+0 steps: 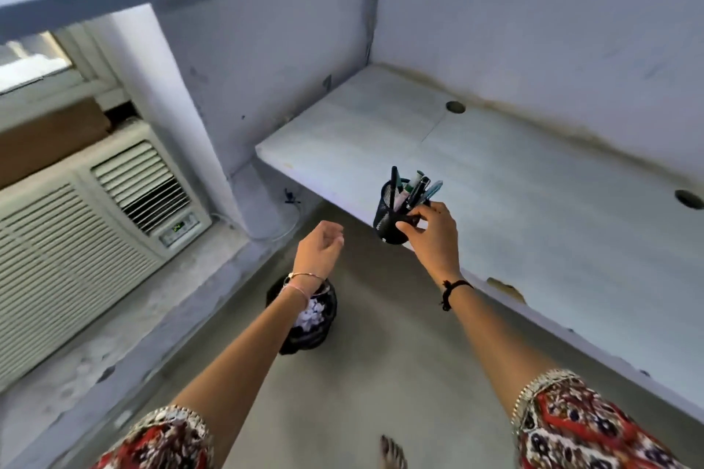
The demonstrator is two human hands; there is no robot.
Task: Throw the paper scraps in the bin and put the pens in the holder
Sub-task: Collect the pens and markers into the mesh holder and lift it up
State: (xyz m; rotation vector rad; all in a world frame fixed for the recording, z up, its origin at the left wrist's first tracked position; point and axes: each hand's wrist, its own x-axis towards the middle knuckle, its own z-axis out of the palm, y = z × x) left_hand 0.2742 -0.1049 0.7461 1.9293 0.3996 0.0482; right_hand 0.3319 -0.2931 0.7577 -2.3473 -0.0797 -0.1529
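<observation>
No legible text anywhere.
</observation>
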